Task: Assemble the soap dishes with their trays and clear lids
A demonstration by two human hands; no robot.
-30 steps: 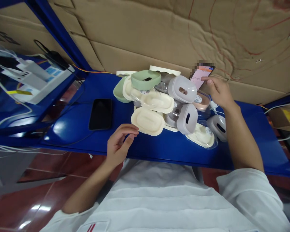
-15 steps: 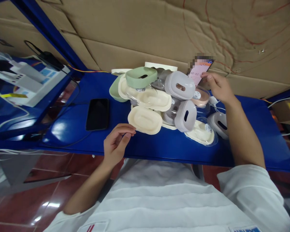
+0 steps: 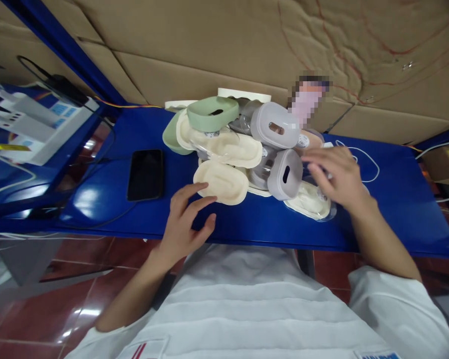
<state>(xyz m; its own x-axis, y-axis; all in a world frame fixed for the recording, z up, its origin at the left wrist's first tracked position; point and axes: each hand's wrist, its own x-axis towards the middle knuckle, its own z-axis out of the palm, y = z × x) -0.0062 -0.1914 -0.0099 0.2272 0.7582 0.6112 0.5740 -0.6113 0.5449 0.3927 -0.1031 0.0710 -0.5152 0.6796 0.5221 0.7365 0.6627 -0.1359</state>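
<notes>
A heap of oval plastic cases lies on the blue table: cream ones, grey ones with a slot and a green one on top. My left hand hovers with fingers spread just below the nearest cream case, holding nothing. My right hand, blurred by motion and with fingers apart, is over the right side of the heap above a clear-wrapped cream case. A phone with a pink screen leans against the cardboard behind the heap.
A black phone lies flat on the table left of the heap. A white cable loops on the right. A white device with wires sits on the left shelf. Cardboard sheets form the back wall.
My right hand left the pink-screen phone and dropped toward me over the right of the heap. My left hand's fingers have spread out from a curled pose.
</notes>
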